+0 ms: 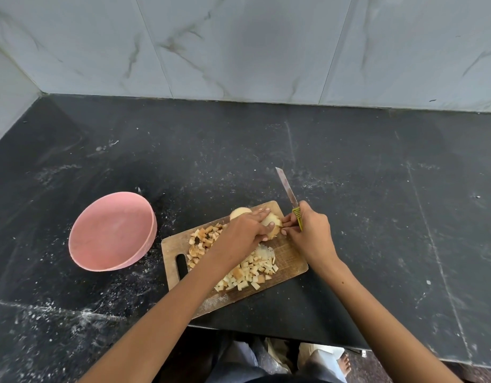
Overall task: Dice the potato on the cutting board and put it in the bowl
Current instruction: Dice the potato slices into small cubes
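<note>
Closest to the counter's front edge, the cutting board [290, 265] sits angled with diced potato [252, 272] piled on its near half. At the board's far corner the left hand [245, 229] presses flat-fingered on the potato chunk [273, 223], while the right hand [312, 233] grips a green-handled knife [290, 199], blade pointing away. The pink bowl [111, 230] sits left of the board, with loads of open black countertop [377, 167] beyond, right up to the tiled wall [239, 45].

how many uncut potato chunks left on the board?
2. One potato piece sits under the left hand at the cutting board's far end; another potato piece lies just behind that hand. The hand may hide more.
</note>
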Tool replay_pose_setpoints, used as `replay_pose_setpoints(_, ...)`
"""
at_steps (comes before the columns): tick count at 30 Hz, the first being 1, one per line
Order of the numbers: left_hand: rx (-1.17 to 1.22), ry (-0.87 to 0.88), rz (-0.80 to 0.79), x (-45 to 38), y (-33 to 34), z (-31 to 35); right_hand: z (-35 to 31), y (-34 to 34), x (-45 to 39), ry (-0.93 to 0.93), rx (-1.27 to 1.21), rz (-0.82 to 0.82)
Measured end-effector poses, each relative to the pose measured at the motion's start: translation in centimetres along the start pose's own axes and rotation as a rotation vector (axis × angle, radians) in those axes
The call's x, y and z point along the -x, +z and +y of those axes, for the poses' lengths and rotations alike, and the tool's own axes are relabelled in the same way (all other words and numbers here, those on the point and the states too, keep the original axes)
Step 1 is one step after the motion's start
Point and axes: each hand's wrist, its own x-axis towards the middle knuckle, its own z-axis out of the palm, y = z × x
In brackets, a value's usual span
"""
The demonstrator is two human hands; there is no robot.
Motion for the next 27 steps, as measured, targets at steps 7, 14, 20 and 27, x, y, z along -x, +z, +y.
replay_pose_setpoints(7,-0.027,-0.043,0.053,0.7,0.5,0.6,-0.5,0.4,0.0,0.002,-0.075,0.009)
replay_pose_setpoints(14,-0.007,-0.063,0.007,0.2,-0.3,0.6,-0.5,0.6,0.8,0.068,-0.168,0.046)
replay_pose_setpoints(20,-0.117,-0.093,0.098,0.4,0.0,1.5,-0.9,0.7,0.9,0.086,-0.181,0.063)
replay_pose_setpoints(27,-0.28,-0.231,0.187,1.8,-0.7,0.8,-0.9,0.5,1.0,0.063,-0.174,0.058)
